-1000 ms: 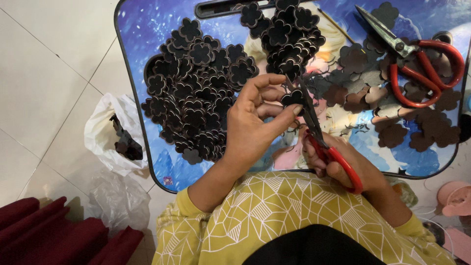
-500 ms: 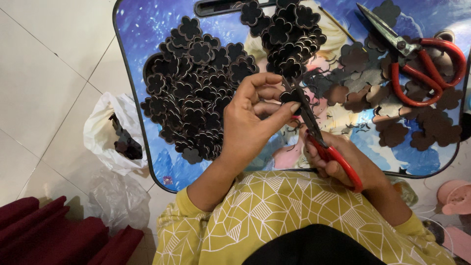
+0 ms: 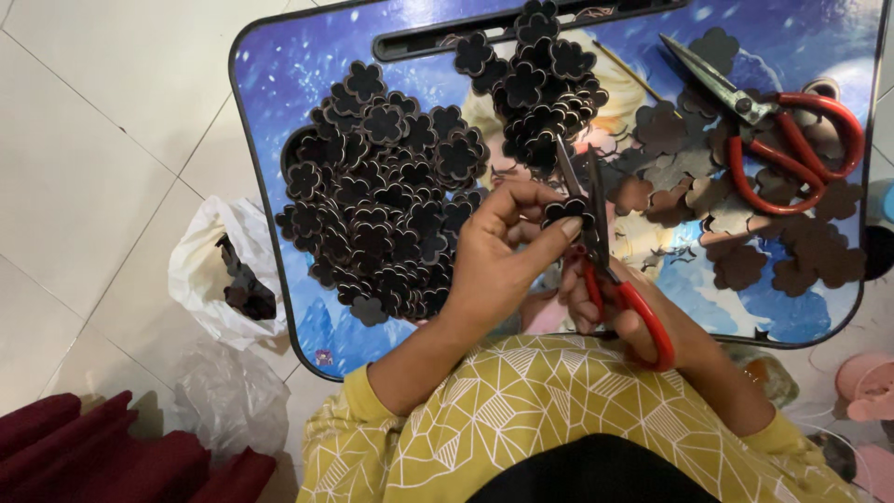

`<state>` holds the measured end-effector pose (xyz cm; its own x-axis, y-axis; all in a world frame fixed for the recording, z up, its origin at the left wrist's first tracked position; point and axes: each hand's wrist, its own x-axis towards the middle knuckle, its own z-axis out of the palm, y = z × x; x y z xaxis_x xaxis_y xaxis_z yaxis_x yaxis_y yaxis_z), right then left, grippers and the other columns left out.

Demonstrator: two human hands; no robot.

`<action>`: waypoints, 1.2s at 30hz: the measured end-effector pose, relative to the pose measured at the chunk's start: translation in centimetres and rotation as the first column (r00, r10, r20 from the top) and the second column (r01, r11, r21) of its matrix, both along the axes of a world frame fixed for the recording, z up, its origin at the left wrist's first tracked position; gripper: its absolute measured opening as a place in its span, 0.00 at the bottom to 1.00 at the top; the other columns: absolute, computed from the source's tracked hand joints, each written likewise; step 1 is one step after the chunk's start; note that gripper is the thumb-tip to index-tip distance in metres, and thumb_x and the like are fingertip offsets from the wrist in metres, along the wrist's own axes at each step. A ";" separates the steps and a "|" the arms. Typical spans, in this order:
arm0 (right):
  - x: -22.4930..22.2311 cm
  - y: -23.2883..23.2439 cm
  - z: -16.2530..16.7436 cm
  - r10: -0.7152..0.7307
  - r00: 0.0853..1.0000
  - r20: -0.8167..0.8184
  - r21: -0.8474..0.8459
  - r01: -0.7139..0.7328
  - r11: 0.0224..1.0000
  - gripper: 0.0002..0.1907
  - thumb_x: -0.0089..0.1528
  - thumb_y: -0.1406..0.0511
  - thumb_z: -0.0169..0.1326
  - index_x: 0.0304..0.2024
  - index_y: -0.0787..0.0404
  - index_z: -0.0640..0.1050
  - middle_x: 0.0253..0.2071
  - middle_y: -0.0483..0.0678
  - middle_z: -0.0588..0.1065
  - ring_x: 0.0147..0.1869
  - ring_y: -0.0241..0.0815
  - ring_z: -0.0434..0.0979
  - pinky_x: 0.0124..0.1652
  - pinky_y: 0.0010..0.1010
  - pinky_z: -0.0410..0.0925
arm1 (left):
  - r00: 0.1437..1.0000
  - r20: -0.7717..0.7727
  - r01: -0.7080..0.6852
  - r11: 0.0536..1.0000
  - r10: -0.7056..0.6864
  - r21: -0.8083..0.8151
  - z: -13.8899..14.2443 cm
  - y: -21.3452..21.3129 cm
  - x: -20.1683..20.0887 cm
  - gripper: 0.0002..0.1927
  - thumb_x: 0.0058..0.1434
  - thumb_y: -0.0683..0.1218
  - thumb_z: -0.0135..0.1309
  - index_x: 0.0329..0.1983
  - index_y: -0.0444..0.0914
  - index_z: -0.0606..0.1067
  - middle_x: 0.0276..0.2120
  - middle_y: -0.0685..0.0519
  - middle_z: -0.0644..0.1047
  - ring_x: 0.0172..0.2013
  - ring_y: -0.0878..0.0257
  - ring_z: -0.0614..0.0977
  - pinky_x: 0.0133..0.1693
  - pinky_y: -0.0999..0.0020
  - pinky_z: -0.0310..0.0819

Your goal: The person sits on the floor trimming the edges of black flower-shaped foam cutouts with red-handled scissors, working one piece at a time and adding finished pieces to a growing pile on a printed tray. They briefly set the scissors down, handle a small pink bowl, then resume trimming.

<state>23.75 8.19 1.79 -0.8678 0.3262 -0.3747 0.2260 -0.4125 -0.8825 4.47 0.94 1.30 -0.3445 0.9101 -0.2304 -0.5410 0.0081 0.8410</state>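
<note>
The left hand (image 3: pixel 498 247) pinches a small dark flower-shaped piece (image 3: pixel 565 210) above the blue tabletop (image 3: pixel 279 84), turned slightly from half a second ago. The right hand (image 3: pixel 633 312) grips red-handled scissors (image 3: pixel 596 237), whose blades have opened around its edge, mid-trim.

Home floor: white tiles (image 3: pixel 102 158), cartoon-printed lap table (image 3: pixel 279 112), plastic bags (image 3: pixel 200 270).

- You pinched a small dark flower-shaped piece (image 3: pixel 565 210) upright between your fingertips, above the bench.
- Your red-handled scissors (image 3: pixel 605 270) stood blades-up, touching its edge.
</note>
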 end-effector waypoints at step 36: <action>-0.7 -1.0 -0.4 -0.050 0.990 0.132 0.056 0.043 0.998 0.62 0.41 0.20 0.46 0.50 0.67 0.68 0.33 0.46 0.66 0.34 0.38 0.69 0.34 0.30 0.67 | 0.967 0.252 0.049 0.998 -0.034 -0.051 0.0 -0.1 0.9 0.12 0.66 0.38 0.59 0.48 0.32 0.70 0.33 0.53 0.77 0.26 0.71 0.78 0.28 0.76 0.72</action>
